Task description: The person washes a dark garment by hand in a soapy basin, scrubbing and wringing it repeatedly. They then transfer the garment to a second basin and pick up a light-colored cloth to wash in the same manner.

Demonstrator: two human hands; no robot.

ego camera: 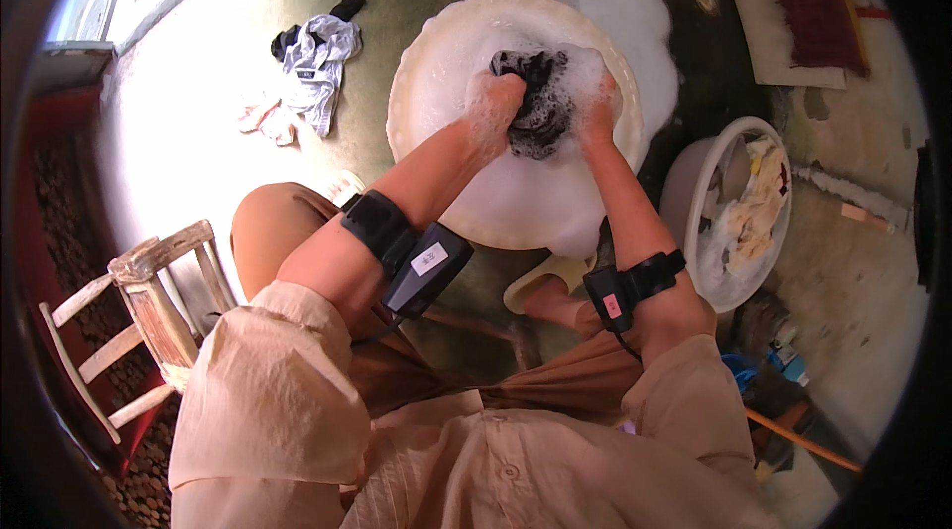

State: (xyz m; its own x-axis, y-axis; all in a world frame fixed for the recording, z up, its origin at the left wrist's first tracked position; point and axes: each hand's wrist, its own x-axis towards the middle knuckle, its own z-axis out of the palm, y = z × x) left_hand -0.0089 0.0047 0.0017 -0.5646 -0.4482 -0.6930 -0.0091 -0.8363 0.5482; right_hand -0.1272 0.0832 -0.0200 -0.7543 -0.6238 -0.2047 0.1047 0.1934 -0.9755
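Observation:
A round cream-coloured basin full of white suds stands on the floor before me. Over it my left hand grips the left side of a wet black cloth coated with foam. My right hand is at the cloth's right side, mostly covered by thick suds, so its fingers cannot be made out. The cloth is bunched between both hands.
Light and dark clothes lie on the floor at the upper left. Spilled foam spreads behind the basin. To the right stands a white tub holding wet laundry. A worn wooden chair is at the left.

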